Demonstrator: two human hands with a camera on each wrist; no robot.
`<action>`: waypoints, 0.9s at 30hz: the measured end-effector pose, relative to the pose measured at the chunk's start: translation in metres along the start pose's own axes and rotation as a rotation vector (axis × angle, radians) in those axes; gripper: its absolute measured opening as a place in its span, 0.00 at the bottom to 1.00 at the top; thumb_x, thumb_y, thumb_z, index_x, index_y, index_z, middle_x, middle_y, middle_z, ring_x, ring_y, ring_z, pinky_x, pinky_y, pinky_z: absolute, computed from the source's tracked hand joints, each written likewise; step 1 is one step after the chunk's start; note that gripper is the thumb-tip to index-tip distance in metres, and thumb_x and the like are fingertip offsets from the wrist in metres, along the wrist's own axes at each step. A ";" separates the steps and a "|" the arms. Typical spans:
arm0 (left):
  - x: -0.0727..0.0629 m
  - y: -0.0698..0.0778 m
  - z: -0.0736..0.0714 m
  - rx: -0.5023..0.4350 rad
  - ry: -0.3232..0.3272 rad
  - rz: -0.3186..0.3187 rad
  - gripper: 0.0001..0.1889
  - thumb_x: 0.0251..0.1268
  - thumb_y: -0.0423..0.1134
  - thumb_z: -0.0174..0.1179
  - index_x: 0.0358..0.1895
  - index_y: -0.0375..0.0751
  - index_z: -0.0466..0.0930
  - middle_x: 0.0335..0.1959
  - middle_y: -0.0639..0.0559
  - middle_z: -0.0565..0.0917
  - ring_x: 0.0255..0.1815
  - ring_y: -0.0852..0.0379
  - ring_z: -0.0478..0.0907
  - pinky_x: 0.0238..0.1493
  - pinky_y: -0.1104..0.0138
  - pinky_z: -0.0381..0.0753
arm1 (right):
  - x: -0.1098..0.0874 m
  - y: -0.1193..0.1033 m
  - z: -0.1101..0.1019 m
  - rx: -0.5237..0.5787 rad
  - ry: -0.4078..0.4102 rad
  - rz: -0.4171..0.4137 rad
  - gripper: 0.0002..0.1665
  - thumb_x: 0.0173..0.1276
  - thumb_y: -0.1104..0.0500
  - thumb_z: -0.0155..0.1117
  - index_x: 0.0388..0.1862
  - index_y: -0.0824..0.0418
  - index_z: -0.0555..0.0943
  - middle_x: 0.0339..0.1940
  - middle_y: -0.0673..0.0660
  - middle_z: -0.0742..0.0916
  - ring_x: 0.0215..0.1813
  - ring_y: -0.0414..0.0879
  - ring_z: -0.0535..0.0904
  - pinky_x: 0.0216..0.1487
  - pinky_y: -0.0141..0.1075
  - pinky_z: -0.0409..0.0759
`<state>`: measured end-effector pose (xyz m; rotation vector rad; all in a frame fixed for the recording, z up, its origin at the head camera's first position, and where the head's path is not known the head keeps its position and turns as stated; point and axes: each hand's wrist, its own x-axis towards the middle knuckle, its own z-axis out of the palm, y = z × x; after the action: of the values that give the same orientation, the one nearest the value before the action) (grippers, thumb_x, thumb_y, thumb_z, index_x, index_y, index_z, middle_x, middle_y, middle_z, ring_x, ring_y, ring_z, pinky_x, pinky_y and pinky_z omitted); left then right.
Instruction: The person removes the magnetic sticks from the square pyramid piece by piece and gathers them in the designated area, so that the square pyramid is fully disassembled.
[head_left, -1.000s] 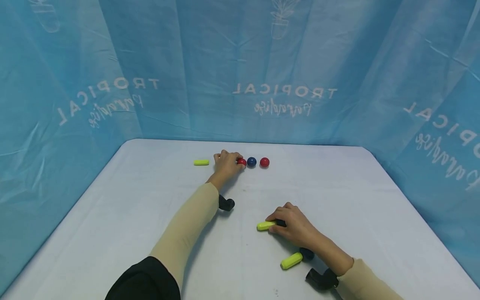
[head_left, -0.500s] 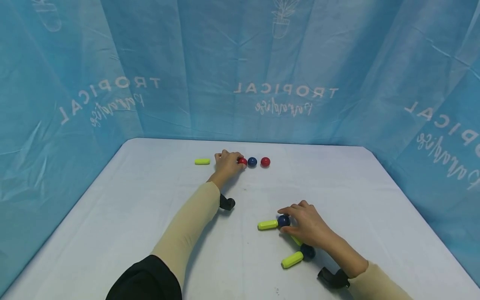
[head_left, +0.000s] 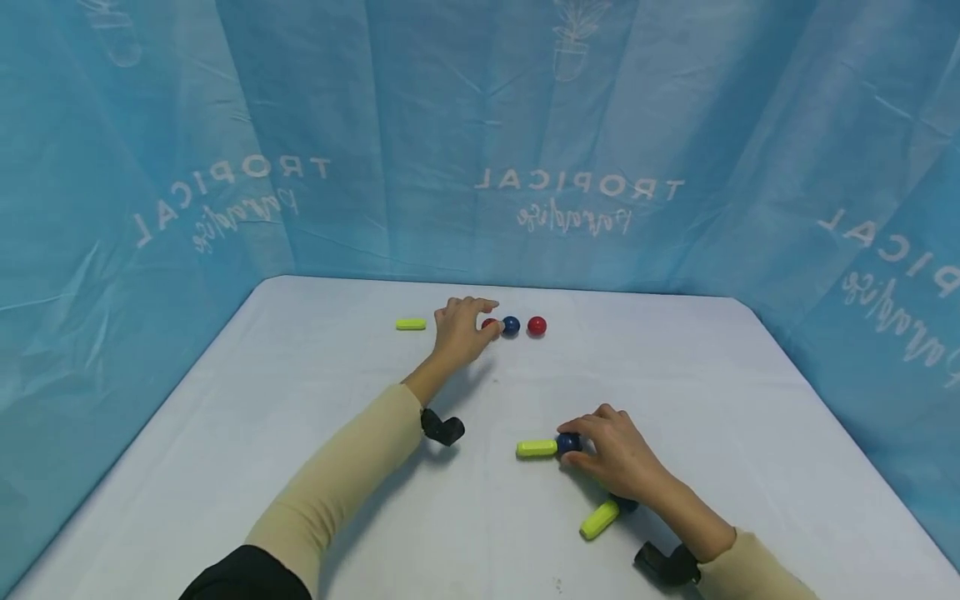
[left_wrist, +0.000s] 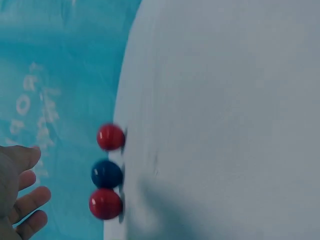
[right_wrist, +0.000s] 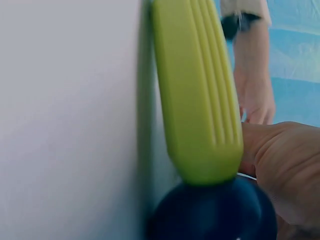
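In the head view my left hand (head_left: 456,333) is at the far side of the table, thumb and fingers spread beside a red ball (head_left: 489,322). The left wrist view shows that hand apart from the balls. A blue ball (head_left: 512,326) and another red ball (head_left: 537,326) lie to its right. My right hand (head_left: 621,457) curls its thumb and fingers round a dark blue ball (head_left: 569,442) joined end-on to a yellow-green stick (head_left: 536,449). Beneath this wrist, a second stick (head_left: 600,520) meets a partly hidden dark blue ball (head_left: 626,503).
A loose yellow-green stick (head_left: 410,324) lies left of the left hand. Black wrist mounts (head_left: 442,427) stick out below both forearms. Blue printed curtain (head_left: 480,125) hangs round the white table (head_left: 420,517).
My left hand has let go of the red ball and spread its fingers. The right hand shifted from the stick back onto its blue ball, and now covers a third stick glimpsed earlier.
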<state>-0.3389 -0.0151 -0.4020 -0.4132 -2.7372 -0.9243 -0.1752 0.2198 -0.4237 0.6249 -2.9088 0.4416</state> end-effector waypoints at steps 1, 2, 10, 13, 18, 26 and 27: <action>-0.009 0.003 -0.003 -0.038 -0.007 0.012 0.19 0.62 0.49 0.60 0.56 0.51 0.78 0.51 0.52 0.82 0.57 0.51 0.69 0.58 0.52 0.58 | 0.000 0.000 0.000 0.001 0.005 -0.005 0.23 0.52 0.47 0.73 0.48 0.50 0.84 0.42 0.47 0.87 0.41 0.39 0.70 0.46 0.39 0.68; -0.019 0.007 -0.006 -0.075 -0.025 0.020 0.18 0.62 0.48 0.60 0.54 0.50 0.79 0.51 0.53 0.83 0.57 0.51 0.69 0.58 0.52 0.59 | 0.001 0.000 0.000 0.001 0.010 -0.008 0.23 0.52 0.46 0.73 0.48 0.50 0.84 0.42 0.46 0.87 0.41 0.38 0.70 0.46 0.38 0.68; -0.106 0.017 -0.010 -0.192 -0.309 0.106 0.17 0.60 0.47 0.62 0.51 0.48 0.82 0.49 0.56 0.84 0.55 0.54 0.69 0.59 0.51 0.58 | 0.005 0.002 0.002 0.002 0.033 -0.020 0.24 0.51 0.43 0.72 0.46 0.48 0.84 0.39 0.44 0.87 0.39 0.37 0.69 0.44 0.36 0.68; -0.125 0.019 -0.007 -0.212 -0.352 0.147 0.18 0.58 0.48 0.64 0.52 0.47 0.82 0.49 0.56 0.85 0.53 0.55 0.70 0.57 0.52 0.59 | 0.006 0.001 0.003 0.015 0.042 -0.029 0.24 0.51 0.42 0.72 0.46 0.48 0.84 0.38 0.43 0.87 0.39 0.36 0.69 0.44 0.36 0.68; -0.139 0.021 0.004 -0.215 -0.361 0.152 0.19 0.55 0.48 0.67 0.51 0.49 0.82 0.48 0.58 0.85 0.49 0.57 0.71 0.52 0.59 0.60 | 0.006 -0.002 0.008 0.051 0.040 -0.039 0.23 0.51 0.43 0.72 0.46 0.48 0.84 0.38 0.42 0.86 0.39 0.35 0.69 0.42 0.34 0.67; -0.146 0.022 0.012 -0.196 -0.274 0.157 0.14 0.52 0.45 0.69 0.43 0.49 0.86 0.43 0.57 0.87 0.42 0.58 0.73 0.47 0.61 0.59 | 0.005 -0.009 0.010 0.065 0.041 -0.034 0.23 0.50 0.42 0.72 0.46 0.47 0.84 0.37 0.41 0.86 0.38 0.34 0.68 0.41 0.33 0.66; -0.147 0.022 0.012 -0.190 -0.263 0.158 0.13 0.53 0.45 0.69 0.42 0.49 0.86 0.42 0.57 0.87 0.42 0.59 0.73 0.47 0.61 0.59 | 0.005 -0.009 0.010 0.066 0.041 -0.034 0.23 0.50 0.42 0.72 0.46 0.47 0.84 0.36 0.41 0.86 0.38 0.34 0.68 0.41 0.32 0.66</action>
<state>-0.1958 -0.0186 -0.4425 -0.8280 -2.7993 -1.1648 -0.1766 0.2063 -0.4301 0.6656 -2.8502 0.5416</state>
